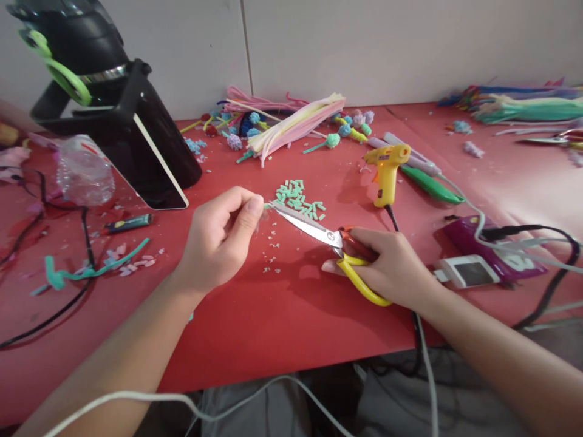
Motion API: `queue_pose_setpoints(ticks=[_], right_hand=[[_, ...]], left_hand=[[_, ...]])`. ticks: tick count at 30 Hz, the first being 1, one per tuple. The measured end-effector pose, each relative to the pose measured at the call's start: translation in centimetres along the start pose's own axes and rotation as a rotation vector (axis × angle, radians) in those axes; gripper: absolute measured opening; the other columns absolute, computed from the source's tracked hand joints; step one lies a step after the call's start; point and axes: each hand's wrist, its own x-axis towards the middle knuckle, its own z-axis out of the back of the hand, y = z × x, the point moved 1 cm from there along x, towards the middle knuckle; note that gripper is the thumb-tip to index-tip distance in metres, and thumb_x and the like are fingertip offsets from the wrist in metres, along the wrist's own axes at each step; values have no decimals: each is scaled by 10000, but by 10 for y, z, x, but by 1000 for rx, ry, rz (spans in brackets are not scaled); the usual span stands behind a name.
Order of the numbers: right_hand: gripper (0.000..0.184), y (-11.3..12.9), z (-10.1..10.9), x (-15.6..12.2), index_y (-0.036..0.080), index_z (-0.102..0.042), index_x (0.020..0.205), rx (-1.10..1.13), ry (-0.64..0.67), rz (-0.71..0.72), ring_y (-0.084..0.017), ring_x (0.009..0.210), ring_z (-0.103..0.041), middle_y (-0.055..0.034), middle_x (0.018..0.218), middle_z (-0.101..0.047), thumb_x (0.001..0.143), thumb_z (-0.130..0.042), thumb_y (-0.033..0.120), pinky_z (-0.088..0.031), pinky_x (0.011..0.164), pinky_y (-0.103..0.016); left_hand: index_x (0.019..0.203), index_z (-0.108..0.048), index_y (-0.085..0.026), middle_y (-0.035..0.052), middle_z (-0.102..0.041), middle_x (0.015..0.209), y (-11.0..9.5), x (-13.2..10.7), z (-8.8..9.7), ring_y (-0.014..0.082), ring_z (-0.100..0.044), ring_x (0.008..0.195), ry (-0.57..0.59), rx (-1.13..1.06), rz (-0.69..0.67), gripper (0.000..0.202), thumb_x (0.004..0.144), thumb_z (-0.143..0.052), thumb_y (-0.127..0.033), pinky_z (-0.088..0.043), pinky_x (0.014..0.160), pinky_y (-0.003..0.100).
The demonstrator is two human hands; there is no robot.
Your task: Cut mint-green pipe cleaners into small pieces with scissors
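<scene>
My right hand (392, 270) grips a pair of scissors (319, 233) by its yellow and orange handles; the steel blades are closed and point left. Their tip meets the thumb and forefinger of my left hand (221, 240), which pinches a tiny mint-green stub, barely visible at the fingertips. Just beyond the blades lies a small heap of cut mint-green pieces (298, 199) on the red table (273, 328). Tiny pale crumbs are scattered under the blades.
A yellow glue gun (387, 170) stands right of the heap, its cable running to the table edge. Bundled pipe cleaners (296, 124) and pompom stems lie at the back. A black stand (132, 133) and a plastic bottle (84, 173) stand at left; phones (473, 270) and cables at right.
</scene>
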Motion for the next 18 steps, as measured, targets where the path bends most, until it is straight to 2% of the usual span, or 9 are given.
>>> queue_pose_setpoints(ticks=[11, 18], right_hand=[[710, -1, -1, 1, 229, -353, 609, -16, -4, 6, -103, 586, -257, 53, 599, -273, 681, -764, 803, -236, 477, -256], [714, 4, 1, 2, 232, -354, 590, 6, -24, -2, -101, 558, -254, 52, 569, -284, 681, -757, 814, -229, 462, -261]], left_hand=[[706, -549, -218, -2, -515, 600, 0, 0, 0, 132, -442, 546, 13, 27, 4, 337, 1007, -557, -370, -409, 520, 282], [706, -544, -215, 4, -543, 615, 1, -1, -1, 133, -466, 562, 2, 17, -9, 340, 1011, -556, -367, -409, 522, 284]])
